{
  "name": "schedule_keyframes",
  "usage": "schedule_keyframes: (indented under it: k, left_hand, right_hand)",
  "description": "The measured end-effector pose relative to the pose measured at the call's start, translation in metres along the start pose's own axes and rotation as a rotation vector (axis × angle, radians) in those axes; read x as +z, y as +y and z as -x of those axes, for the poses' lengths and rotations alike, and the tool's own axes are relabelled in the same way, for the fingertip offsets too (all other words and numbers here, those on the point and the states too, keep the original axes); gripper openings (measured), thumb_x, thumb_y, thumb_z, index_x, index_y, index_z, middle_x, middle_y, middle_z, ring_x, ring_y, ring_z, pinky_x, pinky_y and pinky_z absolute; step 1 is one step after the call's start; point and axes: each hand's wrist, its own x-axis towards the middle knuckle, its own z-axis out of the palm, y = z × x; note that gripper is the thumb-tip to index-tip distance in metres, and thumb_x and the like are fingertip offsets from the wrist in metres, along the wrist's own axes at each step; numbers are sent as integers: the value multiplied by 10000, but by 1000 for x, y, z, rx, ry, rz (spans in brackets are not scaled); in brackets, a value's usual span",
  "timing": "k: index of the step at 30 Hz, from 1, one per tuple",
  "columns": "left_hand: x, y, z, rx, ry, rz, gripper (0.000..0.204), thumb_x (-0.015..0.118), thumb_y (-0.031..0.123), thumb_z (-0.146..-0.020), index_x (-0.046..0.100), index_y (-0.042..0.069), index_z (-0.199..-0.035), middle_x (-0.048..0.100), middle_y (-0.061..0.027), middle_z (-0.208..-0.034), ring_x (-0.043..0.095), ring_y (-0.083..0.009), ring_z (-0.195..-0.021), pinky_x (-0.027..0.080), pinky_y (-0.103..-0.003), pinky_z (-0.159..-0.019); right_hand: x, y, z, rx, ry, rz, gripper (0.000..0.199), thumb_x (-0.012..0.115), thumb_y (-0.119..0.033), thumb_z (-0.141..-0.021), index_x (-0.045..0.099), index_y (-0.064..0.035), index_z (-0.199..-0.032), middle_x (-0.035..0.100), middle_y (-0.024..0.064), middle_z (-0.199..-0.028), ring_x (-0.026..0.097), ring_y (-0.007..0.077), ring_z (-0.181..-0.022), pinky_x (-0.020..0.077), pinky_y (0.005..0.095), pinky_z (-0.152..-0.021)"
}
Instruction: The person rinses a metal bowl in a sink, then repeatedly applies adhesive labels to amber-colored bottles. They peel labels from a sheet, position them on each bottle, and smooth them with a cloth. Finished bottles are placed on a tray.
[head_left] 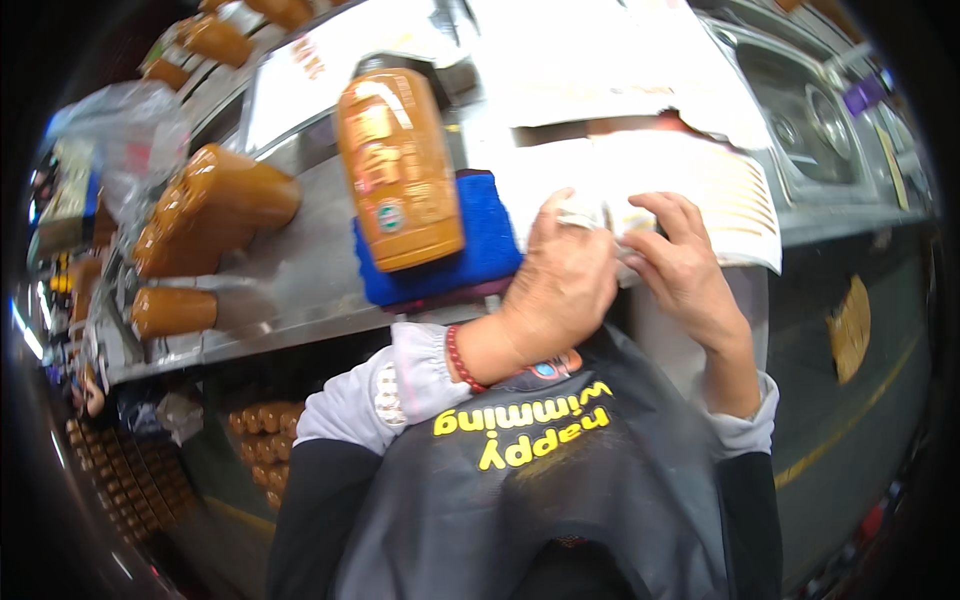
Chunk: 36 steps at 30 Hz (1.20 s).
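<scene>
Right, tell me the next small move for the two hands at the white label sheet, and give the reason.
Probably peel the small white label free of the white label sheet. Both the left hand and the right hand pinch at that same spot on the sheet's near edge, while the labelled orange-brown plastic bottle already lies on the blue cloth pad close beside them.

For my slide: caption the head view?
Both hands, left and right, pinch a label sheet beside a bottle.
</scene>
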Motion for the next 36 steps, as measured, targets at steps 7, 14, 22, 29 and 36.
schedule_keyframes:
  k: [7,14,22,29,36]
  left_hand:
    - [-64,-9,44,229,215,-37,204,732,115,-748,622,39,-902,608,-187,-1033,467,-407,-1217,368,-502,-1057]
    - [-101,-76,108,-320,472,-241,800,786,376,-775,459,34,-1420,505,-223,-1377,422,-409,-1263,199,-576,-1128]
    - [-128,-74,96,-71,428,-614,787,803,483,-713,565,128,-1374,528,-141,-1346,328,-365,-1350,128,-586,-1158]
    - [-113,-91,104,-216,408,-298,886,756,547,-762,455,60,-1439,523,-125,-1363,337,-401,-1333,118,-584,-1158]
    - [-116,-85,99,-235,329,-340,843,610,574,-899,397,-10,-1469,634,-137,-1185,333,-382,-1350,97,-580,-1162]
  right_hand:
    - [-18,-16,-14,-3,-98,-367,120,716,-7,-776,603,-20,-813,565,143,-1198,499,348,-1222,402,418,-1018]
    - [-8,-53,-43,-30,-90,-454,112,727,11,-768,634,-17,-824,553,126,-1182,503,308,-1186,412,400,-981]
    - [6,-89,-72,-80,-33,-433,138,770,8,-747,674,-43,-832,556,127,-1186,509,315,-1192,435,400,-964]
    - [11,-99,-81,-79,-87,-363,136,707,41,-736,679,-51,-833,522,157,-1245,535,248,-1155,437,324,-843]
    - [16,-103,-85,-75,-48,-355,132,771,4,-743,677,-42,-824,550,143,-1178,522,319,-1157,428,408,-968]
